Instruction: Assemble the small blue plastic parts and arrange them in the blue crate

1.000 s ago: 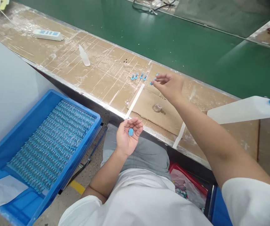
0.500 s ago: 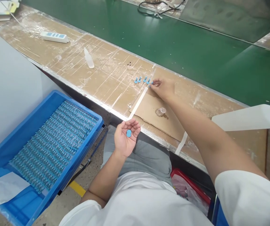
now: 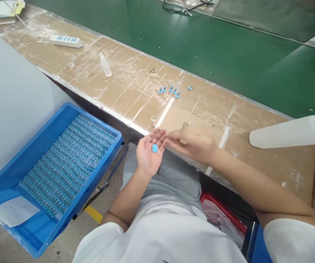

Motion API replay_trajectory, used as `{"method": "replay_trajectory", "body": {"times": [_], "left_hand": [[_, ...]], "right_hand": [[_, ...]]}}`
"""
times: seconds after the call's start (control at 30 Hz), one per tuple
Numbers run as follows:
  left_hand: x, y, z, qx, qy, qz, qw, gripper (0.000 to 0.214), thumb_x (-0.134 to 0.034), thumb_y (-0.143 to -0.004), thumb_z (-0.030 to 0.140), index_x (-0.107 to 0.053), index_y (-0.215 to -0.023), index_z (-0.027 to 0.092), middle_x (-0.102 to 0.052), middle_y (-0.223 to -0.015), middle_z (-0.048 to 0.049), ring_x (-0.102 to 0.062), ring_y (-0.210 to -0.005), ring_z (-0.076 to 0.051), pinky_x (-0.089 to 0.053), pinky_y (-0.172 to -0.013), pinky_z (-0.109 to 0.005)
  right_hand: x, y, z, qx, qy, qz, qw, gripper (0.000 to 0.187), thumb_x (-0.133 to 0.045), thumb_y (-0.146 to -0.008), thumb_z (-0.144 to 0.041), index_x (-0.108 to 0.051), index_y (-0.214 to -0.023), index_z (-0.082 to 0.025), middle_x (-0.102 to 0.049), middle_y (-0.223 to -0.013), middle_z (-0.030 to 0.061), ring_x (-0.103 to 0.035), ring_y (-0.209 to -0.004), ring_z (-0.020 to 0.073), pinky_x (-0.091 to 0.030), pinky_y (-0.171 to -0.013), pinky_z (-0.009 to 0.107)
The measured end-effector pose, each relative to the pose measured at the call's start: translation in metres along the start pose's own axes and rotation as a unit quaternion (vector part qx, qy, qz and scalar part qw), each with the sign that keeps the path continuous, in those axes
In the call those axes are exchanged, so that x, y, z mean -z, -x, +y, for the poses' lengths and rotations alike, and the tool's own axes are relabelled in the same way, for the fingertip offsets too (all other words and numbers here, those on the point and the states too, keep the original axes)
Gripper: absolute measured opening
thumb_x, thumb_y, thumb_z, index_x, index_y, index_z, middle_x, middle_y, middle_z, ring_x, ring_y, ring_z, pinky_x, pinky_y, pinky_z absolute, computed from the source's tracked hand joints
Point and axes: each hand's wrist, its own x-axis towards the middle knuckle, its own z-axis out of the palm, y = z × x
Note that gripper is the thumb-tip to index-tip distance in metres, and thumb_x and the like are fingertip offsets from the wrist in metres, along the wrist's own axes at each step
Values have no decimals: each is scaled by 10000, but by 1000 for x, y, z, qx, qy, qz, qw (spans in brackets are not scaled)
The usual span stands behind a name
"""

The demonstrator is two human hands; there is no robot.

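Note:
My left hand [image 3: 149,153] lies palm up over my lap at the bench edge, fingers loosely spread, with a small blue part [image 3: 154,148] resting on the palm. My right hand [image 3: 194,140] is close beside it, blurred by motion, its fingertips reaching toward the left palm; I cannot see whether it holds anything. On the taped cardboard bench [image 3: 124,87] stands a short row of several small blue parts [image 3: 169,89], with one more blue part [image 3: 190,87] a little to their right.
A blue tray [image 3: 102,164] packed with rows of blue parts sits at my left, with a white sheet [image 3: 13,211] in its corner. A white power strip [image 3: 65,41], a white bottle [image 3: 105,65], a large white bottle [image 3: 291,131] and the green conveyor belt [image 3: 228,54] lie beyond.
My right hand has drawn back from the row of blue parts on the bench to my left palm. The left hand has opened out flatter.

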Motion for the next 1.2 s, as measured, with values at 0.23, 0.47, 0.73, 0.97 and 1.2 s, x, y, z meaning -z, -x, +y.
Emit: {"method": "replay_trajectory", "body": {"times": [0.23,0.47,0.73,0.97,1.2], "left_hand": [[-3,4,-13,6,-21,-31,999,348,-446,-916,290,-724,-1005,101,-746,-1057,-147,-684,-1115,-254,-504,-1019,-395],[-4,11,-15,47,-13,-27,998,313,-487,-888,265,-734,-1008,114,-750,-1013,-133,-689,-1073,-242,-523,-962,-372],[16,11,-13,99,-39,-82,991,242,-615,-832,213,-750,-1015,131,-708,-924,-84,-577,-681,-92,-459,-591,-200],[19,15,-25,74,-112,-112,985,352,-841,-730,307,-767,-1006,102,-647,-806,-57,-485,-613,-59,-368,-494,-173],[18,14,-37,-23,-128,-107,986,395,-925,-609,383,-778,-925,198,-692,-805,-19,-496,-562,-55,-414,-504,-203]], "right_hand": [[-31,38,-12,37,-71,-61,995,191,-762,-848,-352,-776,-1038,-335,-767,-1024,12,-732,-932,219,-589,-902,379],[-36,53,-22,-92,-183,35,978,163,-797,-807,-365,-795,-956,-297,-778,-918,26,-738,-771,202,-629,-742,347],[-35,55,-35,-340,-447,139,816,413,-912,-648,-422,-671,-895,-196,-761,-751,50,-597,-431,125,-486,-396,234],[-25,51,-30,-382,-471,75,792,589,-956,-553,-418,-595,-965,-202,-732,-658,27,-556,-407,113,-402,-374,197],[-33,54,-38,-381,-530,100,751,634,-908,-645,-426,-613,-1165,-214,-676,-609,-40,-532,-446,102,-368,-388,195]]}}
